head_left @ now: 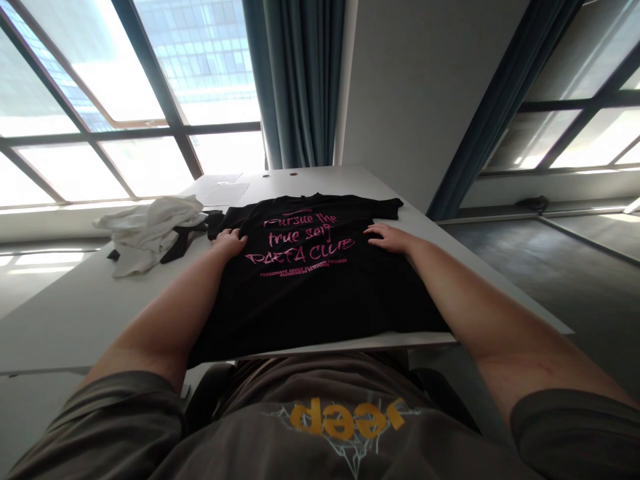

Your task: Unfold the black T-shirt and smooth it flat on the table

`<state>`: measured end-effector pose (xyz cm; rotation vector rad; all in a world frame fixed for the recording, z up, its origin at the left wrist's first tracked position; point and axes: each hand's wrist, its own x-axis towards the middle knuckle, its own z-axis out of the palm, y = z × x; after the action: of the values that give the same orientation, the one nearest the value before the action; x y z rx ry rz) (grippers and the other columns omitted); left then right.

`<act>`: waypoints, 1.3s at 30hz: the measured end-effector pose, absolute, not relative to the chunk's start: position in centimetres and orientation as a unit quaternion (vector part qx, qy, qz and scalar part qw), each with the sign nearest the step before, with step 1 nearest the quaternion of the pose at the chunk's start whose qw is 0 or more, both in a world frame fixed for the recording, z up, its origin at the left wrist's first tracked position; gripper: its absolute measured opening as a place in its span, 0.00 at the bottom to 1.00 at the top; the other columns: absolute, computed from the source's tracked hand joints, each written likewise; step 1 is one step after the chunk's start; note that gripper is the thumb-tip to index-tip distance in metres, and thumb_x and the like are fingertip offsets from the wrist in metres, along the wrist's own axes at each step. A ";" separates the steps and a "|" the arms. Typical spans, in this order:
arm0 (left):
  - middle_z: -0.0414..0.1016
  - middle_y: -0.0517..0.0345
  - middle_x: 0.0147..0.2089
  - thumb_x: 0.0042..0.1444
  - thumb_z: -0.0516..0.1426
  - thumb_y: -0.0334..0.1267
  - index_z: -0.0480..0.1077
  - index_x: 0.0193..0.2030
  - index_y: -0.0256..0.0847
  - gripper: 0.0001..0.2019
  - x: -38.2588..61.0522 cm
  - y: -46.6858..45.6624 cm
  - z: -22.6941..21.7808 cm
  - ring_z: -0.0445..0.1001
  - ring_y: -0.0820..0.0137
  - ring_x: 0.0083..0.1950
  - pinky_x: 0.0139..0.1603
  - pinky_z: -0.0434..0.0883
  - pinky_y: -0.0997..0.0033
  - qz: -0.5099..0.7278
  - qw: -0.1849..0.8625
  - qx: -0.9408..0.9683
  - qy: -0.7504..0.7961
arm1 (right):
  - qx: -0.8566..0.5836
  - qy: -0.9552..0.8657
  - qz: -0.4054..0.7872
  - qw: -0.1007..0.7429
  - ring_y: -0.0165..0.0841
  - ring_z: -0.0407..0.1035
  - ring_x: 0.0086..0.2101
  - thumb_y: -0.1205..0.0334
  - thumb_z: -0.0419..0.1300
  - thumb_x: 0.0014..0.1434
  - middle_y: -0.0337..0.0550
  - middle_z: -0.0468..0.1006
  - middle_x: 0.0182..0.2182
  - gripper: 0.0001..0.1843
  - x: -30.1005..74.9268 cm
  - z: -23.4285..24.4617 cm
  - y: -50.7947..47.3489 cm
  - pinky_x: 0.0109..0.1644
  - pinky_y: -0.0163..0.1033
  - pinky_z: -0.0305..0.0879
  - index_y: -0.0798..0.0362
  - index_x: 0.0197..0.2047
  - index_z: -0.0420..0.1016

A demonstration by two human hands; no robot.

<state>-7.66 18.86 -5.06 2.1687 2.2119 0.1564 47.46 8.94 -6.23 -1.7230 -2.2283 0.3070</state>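
Note:
A black T-shirt [305,293] with pink lettering lies spread flat on the white table [75,307], its hem hanging over the near edge. My left hand [229,240] rests on the shirt's left side near the sleeve, fingers stretched out flat. My right hand [387,237] lies flat on the shirt's right side, fingers spread and pointing toward the lettering. Neither hand holds anything.
A crumpled heap of white and black clothes [150,230] lies on the table to the left of the shirt. Papers [223,190] sit at the table's far end. Large windows and blue curtains [300,80] stand behind; grey floor lies to the right.

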 end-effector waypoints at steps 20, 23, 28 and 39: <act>0.57 0.42 0.76 0.65 0.45 0.61 0.60 0.74 0.47 0.36 -7.7 18.9 -5.1 0.59 0.45 0.74 0.70 0.64 0.44 0.055 0.015 0.703 0.709 | -0.595 -0.779 0.113 0.160 0.49 0.58 0.69 0.50 0.62 0.62 0.45 0.68 0.68 0.26 47.6 -6.4 9.1 0.75 0.56 0.51 0.45 0.63 0.77; 0.57 0.43 0.76 0.65 0.45 0.61 0.59 0.75 0.47 0.36 -7.7 18.9 -5.1 0.59 0.45 0.74 0.71 0.63 0.44 0.055 0.018 0.700 0.711 | -0.598 -0.778 0.115 0.157 0.49 0.58 0.69 0.50 0.62 0.62 0.45 0.68 0.68 0.27 47.8 -6.5 9.2 0.76 0.56 0.50 0.45 0.63 0.77; 0.55 0.41 0.77 0.65 0.45 0.61 0.58 0.75 0.46 0.36 -7.7 18.9 -5.1 0.56 0.44 0.75 0.72 0.61 0.42 0.055 0.026 0.700 0.711 | -0.593 -0.783 0.112 0.154 0.50 0.57 0.69 0.49 0.63 0.62 0.47 0.67 0.68 0.28 48.0 -6.7 9.6 0.76 0.56 0.49 0.47 0.63 0.77; 0.55 0.41 0.77 0.65 0.45 0.62 0.58 0.75 0.46 0.37 -7.9 19.1 -5.3 0.56 0.43 0.75 0.72 0.60 0.41 0.058 0.030 0.703 0.708 | -0.586 -0.788 0.097 0.158 0.51 0.60 0.68 0.49 0.62 0.62 0.48 0.70 0.66 0.27 48.1 -7.0 9.6 0.75 0.57 0.52 0.47 0.62 0.77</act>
<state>-7.94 19.10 -5.26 2.1673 2.1837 0.1775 48.09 9.63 -6.95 -1.6766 -2.2545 0.2774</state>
